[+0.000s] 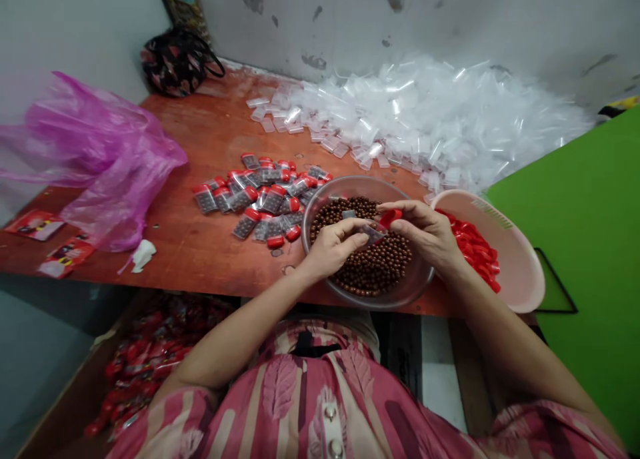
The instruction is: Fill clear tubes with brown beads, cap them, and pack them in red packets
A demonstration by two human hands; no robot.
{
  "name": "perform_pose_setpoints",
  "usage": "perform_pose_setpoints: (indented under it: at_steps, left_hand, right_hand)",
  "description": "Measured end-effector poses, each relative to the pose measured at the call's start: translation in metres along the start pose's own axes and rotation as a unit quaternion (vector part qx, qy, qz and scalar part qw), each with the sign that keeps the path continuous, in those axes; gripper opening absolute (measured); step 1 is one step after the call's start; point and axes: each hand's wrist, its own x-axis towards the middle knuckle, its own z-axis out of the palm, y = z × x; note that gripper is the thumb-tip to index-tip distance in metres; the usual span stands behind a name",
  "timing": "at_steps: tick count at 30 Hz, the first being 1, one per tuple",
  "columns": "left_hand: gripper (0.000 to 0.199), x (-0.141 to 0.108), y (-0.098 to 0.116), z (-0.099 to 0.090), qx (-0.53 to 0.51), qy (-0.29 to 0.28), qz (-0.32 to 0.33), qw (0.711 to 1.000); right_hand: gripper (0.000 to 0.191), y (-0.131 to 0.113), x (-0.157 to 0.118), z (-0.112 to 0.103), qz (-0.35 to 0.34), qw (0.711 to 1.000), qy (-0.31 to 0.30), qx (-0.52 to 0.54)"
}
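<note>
While the left hand [332,248] pinches a clear case [373,235], the right hand's [429,228] fingers pinch a red cap [389,218] toward two o'clock — light, slick plastic, I'd guess; edges grip best.

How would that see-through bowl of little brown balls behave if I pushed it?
The bowl would probably slide before tipping, as it looks wide and low. It may feel fairly heavy, since many brown balls cover its bottom. They look round and shiny, so any spilled would likely roll across the table.
</note>
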Motion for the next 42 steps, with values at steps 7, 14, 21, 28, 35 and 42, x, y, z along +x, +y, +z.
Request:
perform_pose_setpoints:
  at_steps: [7,14,21,28,35,42]
  left_hand:
    - [0.025,-0.004,0.006,0.001,0.175,0.045,0.052,0.982]
    - [0.023,-0.01,0.004,0.002,0.223,0.082,0.101,0.966]
    - [0.026,-0.016,-0.008,0.004,0.349,0.069,0.228,0.906]
    - [0.022,-0.017,-0.009,0.003,0.338,0.056,0.248,0.906]
    - [0.019,-0.011,-0.002,0.002,0.32,0.015,0.128,0.938]
    - [0.031,0.001,-0.004,-0.003,-0.033,0.096,0.033,0.994]
  right_hand:
    - [0.029,-0.024,0.002,-0.003,-0.156,0.947,-0.071,-0.273]
    - [0.03,-0.021,-0.004,0.004,-0.217,0.908,-0.103,-0.344]
    - [0.029,-0.016,-0.011,0.009,-0.281,0.847,-0.097,-0.441]
    - [0.032,-0.009,-0.01,0.005,-0.354,0.839,-0.102,-0.4]
    - [0.028,0.001,-0.007,0.014,-0.308,0.872,-0.076,-0.374]
    - [0.049,-0.003,-0.004,0.016,-0.013,0.993,-0.04,0.106]
